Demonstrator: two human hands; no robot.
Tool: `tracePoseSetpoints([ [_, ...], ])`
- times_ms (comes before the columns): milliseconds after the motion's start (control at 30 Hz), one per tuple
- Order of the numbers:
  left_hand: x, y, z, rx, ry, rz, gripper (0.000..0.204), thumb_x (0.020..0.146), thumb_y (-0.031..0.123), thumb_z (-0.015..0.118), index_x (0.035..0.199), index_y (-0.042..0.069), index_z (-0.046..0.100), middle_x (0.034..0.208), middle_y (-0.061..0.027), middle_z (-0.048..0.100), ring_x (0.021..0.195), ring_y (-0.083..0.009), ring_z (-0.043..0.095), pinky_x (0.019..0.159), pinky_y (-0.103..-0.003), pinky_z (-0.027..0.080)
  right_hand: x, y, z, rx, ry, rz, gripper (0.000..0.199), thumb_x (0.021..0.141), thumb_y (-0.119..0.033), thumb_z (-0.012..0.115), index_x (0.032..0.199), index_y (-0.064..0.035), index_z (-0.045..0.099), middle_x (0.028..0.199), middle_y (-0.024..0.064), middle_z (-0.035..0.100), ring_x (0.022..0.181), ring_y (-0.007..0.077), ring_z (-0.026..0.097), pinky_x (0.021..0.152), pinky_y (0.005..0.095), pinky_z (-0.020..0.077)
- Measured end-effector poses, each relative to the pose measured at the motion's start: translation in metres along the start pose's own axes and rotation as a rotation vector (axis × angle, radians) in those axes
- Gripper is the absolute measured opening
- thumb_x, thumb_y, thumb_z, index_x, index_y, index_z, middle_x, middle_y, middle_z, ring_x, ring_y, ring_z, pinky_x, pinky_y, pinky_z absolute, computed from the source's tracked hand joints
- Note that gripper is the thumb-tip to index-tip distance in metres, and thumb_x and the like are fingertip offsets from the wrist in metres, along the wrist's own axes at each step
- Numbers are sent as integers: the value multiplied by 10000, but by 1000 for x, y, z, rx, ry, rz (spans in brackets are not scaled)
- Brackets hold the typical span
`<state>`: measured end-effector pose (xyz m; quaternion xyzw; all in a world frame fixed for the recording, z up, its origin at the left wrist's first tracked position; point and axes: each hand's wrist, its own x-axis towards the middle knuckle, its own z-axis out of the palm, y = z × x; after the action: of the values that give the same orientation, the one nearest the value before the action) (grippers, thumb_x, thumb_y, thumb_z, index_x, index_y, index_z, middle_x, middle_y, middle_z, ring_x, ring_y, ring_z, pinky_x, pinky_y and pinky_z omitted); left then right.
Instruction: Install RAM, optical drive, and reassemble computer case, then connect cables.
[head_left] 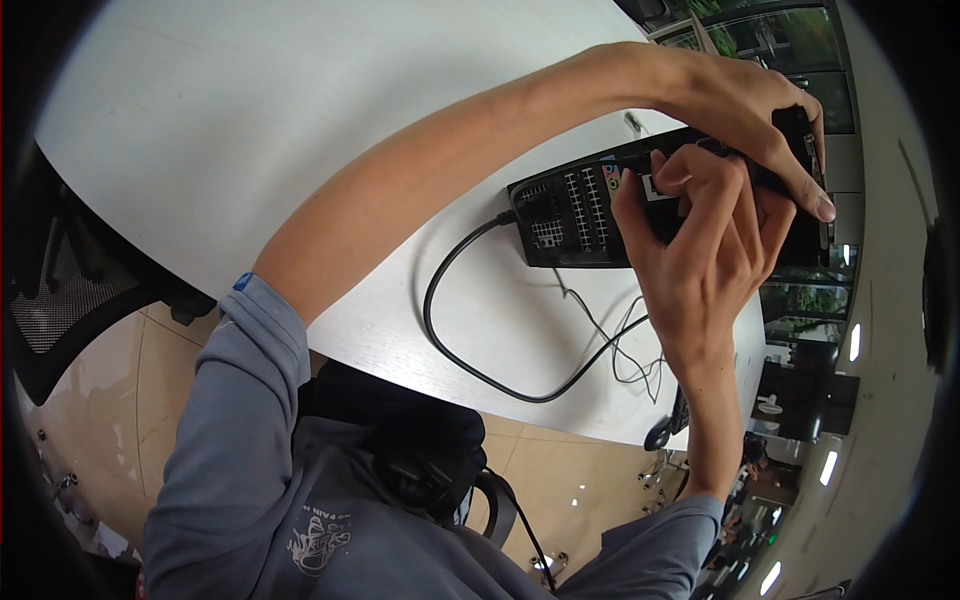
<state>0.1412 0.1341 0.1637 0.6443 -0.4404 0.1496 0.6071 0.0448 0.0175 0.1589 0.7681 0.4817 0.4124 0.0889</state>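
Observation:
A black desktop computer tower [580, 220] lies on the white table [370, 300], its back panel with vent grilles and ports facing up toward me. My left hand [775, 115] reaches across to the tower's far right end. Its fingers and thumb wrap round that edge. Over the panel is my right hand [700, 235], thumb and index finger apart and the other fingers bent. A white label shows between them, and I make out nothing held there. What the bent fingertips touch is hidden. A thick black power cable [432, 305] is plugged in at the tower's left end.
Thin black wires [610, 345] trail over the table below the tower. A black mouse [658, 433] sits near the table's front right edge. A mesh-backed chair [70, 290] stands at the left. Windows [790, 45] and ceiling lights are at the far right.

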Motion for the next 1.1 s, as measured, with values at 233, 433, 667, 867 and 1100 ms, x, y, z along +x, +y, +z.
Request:
tracePoseSetpoints([
  [233,3,4,-1,-11,-51,-9,888,682,730,798,1222,34,684,1000,-188,724,919,-319,739,831,-415,595,-3,1,-1,-30,-2,11,281,716,-42,772,934,-112,609,746,-32,589,711,156,565,742,344,367],
  [433,2,3,1,-21,-17,-34,852,676,735,810,1166,44,719,972,-178,726,882,-307,738,782,-391,609,-1,1,0,-72,-88,29,286,701,-29,749,936,-112,609,740,-29,576,702,155,553,743,343,366],
  [667,-3,15,1,117,61,23,650,807,604,786,1145,52,733,1018,-165,733,905,-293,739,719,-360,595,1,2,-4,-87,-45,-40,234,722,-52,743,887,-135,598,718,-48,551,689,136,541,727,342,360],
  [867,0,39,-13,-134,-101,-77,751,848,650,742,1192,-7,624,1086,-181,679,1001,-252,682,831,-337,558,-9,11,-8,-89,-70,-58,200,784,-118,767,916,-129,616,747,-58,585,744,124,571,755,338,367],
  [1100,-15,39,-11,-125,-66,65,835,809,682,773,1225,-18,591,1153,-198,639,1066,-274,660,884,-355,544,-94,-8,-85,30,-27,-49,358,790,-167,850,966,-233,545,863,-108,769,758,97,599,888,356,282],
])
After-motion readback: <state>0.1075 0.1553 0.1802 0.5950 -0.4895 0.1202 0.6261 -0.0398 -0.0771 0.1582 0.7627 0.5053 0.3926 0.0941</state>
